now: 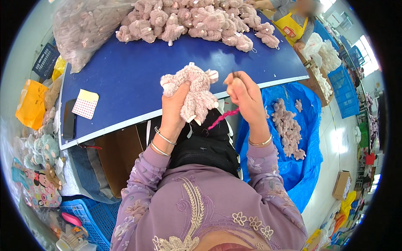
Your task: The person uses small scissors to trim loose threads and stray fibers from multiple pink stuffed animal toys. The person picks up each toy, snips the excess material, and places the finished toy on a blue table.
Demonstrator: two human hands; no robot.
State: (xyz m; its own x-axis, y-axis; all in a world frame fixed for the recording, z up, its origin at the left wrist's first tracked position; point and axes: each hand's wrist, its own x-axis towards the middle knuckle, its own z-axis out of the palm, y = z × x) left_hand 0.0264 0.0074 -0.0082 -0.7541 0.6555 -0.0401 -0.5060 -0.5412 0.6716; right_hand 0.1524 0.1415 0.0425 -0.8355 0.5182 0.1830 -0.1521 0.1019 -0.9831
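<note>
Left hand (pixel 176 104) wraps around a pinkish-grey plush toy (pixel 194 90), fingers closed on its body, toy held up in the air just over the near edge of the blue tabletop (pixel 125 75). Toy's pale feet and ears stick out past the grip. Right hand (pixel 243 90) is just beside the toy, fingertips pinched shut on something thin and dark, likely a needle (pixel 233 74), too small to tell for sure. A strand of pink yarn (pixel 224 116) hangs below the right hand, running toward the toy's lower side. Bangles on both wrists, lilac embroidered sleeves.

Further out: a heap of same-colour plush toys (pixel 197 21) along the far side of the tabletop, a clear bag stuffed with more (pixel 81 29) at the far left corner. A small sheet with red dots and a yellow edge (pixel 86 103) lies on the left part of the tabletop, a dark phone (pixel 68 119) just beside it at the edge. Right of the tabletop, a blue plastic sack (pixel 301 167) holds more plush pieces (pixel 289 129). A second person in a yellow apron (pixel 291 27) is at the far right end. Blue crates (pixel 343 92) beyond, orange bag (pixel 31 104) at far left, blue basket (pixel 90 217) low left.
</note>
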